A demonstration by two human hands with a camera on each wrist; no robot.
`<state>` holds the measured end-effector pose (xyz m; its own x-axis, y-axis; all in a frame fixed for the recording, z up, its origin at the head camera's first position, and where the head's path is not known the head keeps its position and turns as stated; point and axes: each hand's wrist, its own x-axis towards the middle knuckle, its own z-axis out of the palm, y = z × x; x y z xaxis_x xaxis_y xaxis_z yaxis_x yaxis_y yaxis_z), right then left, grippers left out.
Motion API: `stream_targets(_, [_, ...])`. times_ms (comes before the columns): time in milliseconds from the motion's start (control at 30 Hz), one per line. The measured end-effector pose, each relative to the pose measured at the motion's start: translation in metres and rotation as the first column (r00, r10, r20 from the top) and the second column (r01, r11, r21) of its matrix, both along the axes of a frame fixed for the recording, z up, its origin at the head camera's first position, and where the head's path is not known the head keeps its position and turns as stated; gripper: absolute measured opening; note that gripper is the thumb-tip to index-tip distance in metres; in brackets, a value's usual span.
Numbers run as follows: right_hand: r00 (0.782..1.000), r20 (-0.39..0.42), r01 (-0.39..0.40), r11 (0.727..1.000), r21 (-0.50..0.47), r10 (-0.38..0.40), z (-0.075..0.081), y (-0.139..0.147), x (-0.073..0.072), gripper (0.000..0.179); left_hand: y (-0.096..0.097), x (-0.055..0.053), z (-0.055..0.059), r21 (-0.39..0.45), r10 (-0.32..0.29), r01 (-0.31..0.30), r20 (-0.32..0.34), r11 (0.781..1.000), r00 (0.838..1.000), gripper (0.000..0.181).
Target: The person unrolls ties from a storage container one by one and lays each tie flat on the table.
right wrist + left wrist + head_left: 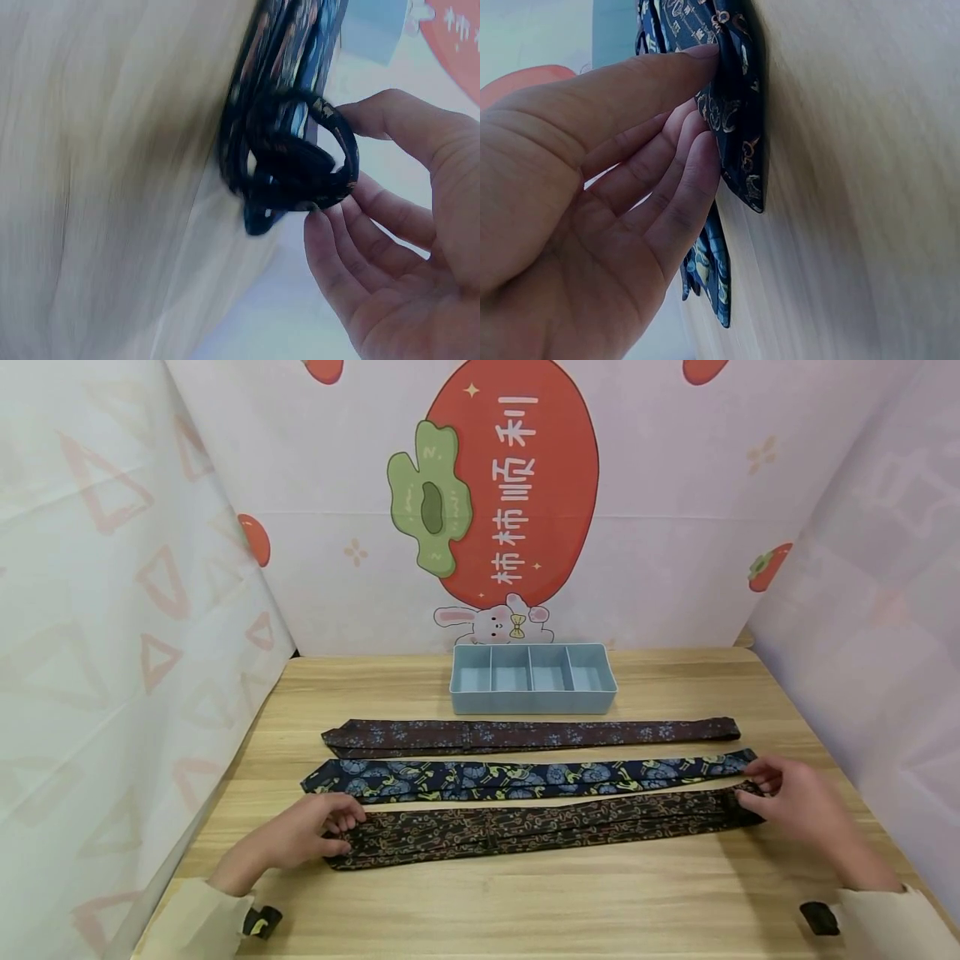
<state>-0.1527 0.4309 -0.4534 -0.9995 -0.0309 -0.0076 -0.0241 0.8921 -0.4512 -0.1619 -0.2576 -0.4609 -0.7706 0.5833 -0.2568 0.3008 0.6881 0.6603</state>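
Note:
A black necktie with a small reddish-and-green pattern [570,827] lies folded lengthwise across the table, nearest of three. At its wide left end, my left hand [300,833] has thumb and fingers on the fabric; the left wrist view shows the thumb on top of the tie [739,112] and fingertips at its edge. My right hand [806,802] holds the other end, where the folded tie makes a loop [349,146] between thumb and fingers. Just behind lies a navy necktie with blue and yellow figures [525,779], and beyond it a dark maroon floral necktie [555,735].
A light-blue box with several compartments [532,702] stands at the back of the wooden table [525,910]. Printed cloth [660,527] hangs behind and on both sides.

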Motion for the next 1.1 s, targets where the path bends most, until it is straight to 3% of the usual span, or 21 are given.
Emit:
stream_targets(400, [1.0, -0.003, 0.022, 1.0, -0.015, -0.022, -0.016, 0.036, 0.004, 0.031, -0.006, 0.002, 0.003, 0.019, 0.0, 0.0, -0.022, 1.0, 1.0, 0.036])
stream_targets(567, [0.998, -0.056, 0.027, 0.999, 0.028, -0.026, -0.01, 0.027, 0.005, 0.037, -0.005, 0.003, 0.005, 0.014, 0.003, -0.002, -0.022, 1.0, 1.0, 0.036])
stream_targets(800, [0.989, -0.142, -0.031, 0.995, 0.091, 0.044, -0.007, 0.003, -0.001, 0.045, -0.006, 0.004, 0.006, 0.004, 0.019, -0.019, -0.019, 1.0, 1.0, 0.035])
stream_targets(1100, [0.998, -0.057, 0.01, 0.999, 0.034, -0.008, -0.007, 0.023, 0.0, 0.042, -0.005, 0.007, 0.006, 0.005, 0.015, -0.015, -0.035, 1.0, 0.999, 0.036])
